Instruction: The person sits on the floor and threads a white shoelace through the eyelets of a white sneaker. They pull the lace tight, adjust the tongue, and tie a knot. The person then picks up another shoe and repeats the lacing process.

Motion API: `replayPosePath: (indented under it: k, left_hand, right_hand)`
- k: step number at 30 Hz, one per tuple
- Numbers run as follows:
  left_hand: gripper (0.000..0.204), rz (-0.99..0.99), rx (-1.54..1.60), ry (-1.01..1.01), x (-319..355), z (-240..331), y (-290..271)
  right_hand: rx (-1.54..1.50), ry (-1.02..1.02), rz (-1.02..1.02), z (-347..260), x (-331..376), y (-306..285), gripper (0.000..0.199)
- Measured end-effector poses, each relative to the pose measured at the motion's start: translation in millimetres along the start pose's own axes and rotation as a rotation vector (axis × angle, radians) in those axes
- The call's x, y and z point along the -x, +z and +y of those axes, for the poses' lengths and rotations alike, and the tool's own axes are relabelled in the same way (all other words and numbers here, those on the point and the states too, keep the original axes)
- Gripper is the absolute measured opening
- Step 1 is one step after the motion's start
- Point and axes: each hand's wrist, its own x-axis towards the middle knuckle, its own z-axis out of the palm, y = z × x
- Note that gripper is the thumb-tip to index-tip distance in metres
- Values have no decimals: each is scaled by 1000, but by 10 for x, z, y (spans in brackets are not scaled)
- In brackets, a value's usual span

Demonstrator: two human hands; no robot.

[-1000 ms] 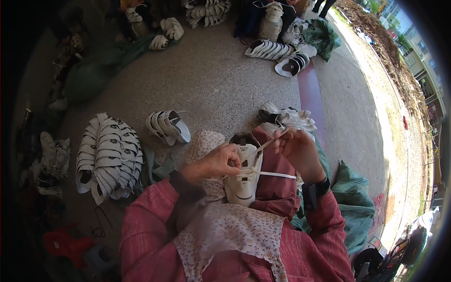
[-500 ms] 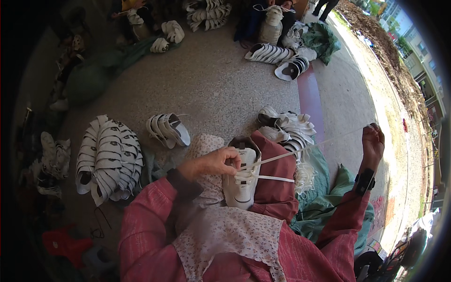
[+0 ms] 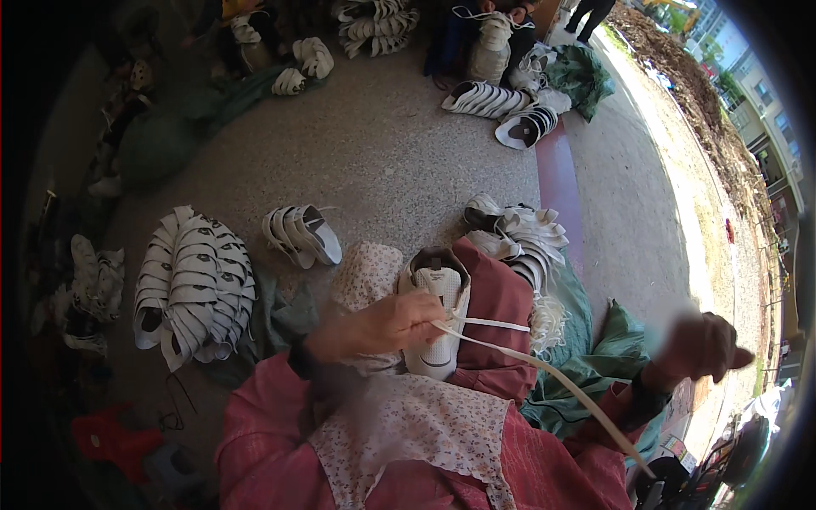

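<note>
A white shoe upper [image 3: 438, 276] lies across my lap, toe end toward me, with white lacing through part of its eyelets. My left hand [image 3: 399, 323] is closed over its middle, pinching a white shoelace [image 3: 561, 378] at the lacing. From those fingers the long lace runs slack to the lower right, and its far part passes below my right hand. A second, shorter lace end sticks out to the right. My right hand [image 3: 701, 347] is raised far out to the right, apart from the shoe. Motion blurs its fingers, which look partly curled.
Nested shoe uppers [image 3: 200, 285] are piled left, with a smaller stack [image 3: 302, 235] beside them. More uppers [image 3: 523, 234] and a bundle of laces [image 3: 550, 323] lie on green sacking [image 3: 565, 387] to the right. People handle shoes at the far side.
My right hand has come down and swung outward. The long lace, taut up to that hand before, now sags to the lower right. My left hand has shifted slightly toward me over the shoe.
</note>
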Motion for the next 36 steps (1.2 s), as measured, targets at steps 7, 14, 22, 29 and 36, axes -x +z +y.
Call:
replayPosePath:
  k: [7,14,22,29,36]
  left_hand:
    - [34,878,507,-214,912,314,-782]
    - [30,1121,908,33,1697,92,-1125]
    - [36,721,972,-210,865,-350,-881]
    - [43,270,462,-493,6,-697,-342]
    - [57,-80,-231,-567,-372,-651,-379]
  right_hand:
    - [1238,726,-166,1542,796,-504,27]
    - [1189,820,-326,1721,980,-314,33]
    - [-440,151,618,826,988,-858,27]
    - [-297,62,1026,12,1552,-1560,28]
    - [803,286,1018,684,1437,-1328,37]
